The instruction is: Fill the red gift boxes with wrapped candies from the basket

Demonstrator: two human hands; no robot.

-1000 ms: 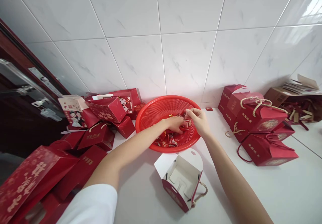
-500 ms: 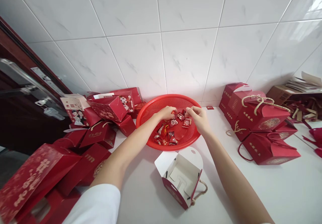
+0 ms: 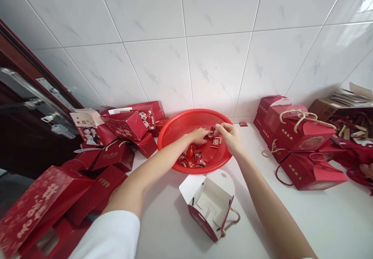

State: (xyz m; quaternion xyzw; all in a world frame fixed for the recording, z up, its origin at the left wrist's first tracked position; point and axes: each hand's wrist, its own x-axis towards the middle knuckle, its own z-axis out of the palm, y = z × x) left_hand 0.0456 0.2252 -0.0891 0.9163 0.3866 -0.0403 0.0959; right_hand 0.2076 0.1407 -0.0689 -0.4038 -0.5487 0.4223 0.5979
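Observation:
A red plastic basket [image 3: 175, 121] with perforated sides stands against the wall, with several wrapped candies [image 3: 192, 160] in its lower part. My left hand [image 3: 199, 136] reaches into it, fingers stretched over candies that they partly hide. At the basket's right side, my right hand [image 3: 230, 136] has thumb and fingers pinched together on a dark red wrapped candy, mostly hidden at the fingertips. Below the hands a red and white candy [image 3: 215, 142] lies apart. In front of the basket sits an open gift box [image 3: 208, 208], white inside, with a rope handle on its right.
Red gift boxes [image 3: 113, 189] are heaped at the left, beside a dark door with a metal handle [image 3: 32, 103]. More closed boxes [image 3: 305, 134] with rope handles are stacked at the right. Behind them stands a cardboard box [image 3: 323, 109]. Red material [image 3: 349, 156] shows at the right edge.
My left hand has moved right and slightly down within the basket, its fingers now stretched over candies near my right hand. My right hand stays nearly still. Red material at the right edge has shifted.

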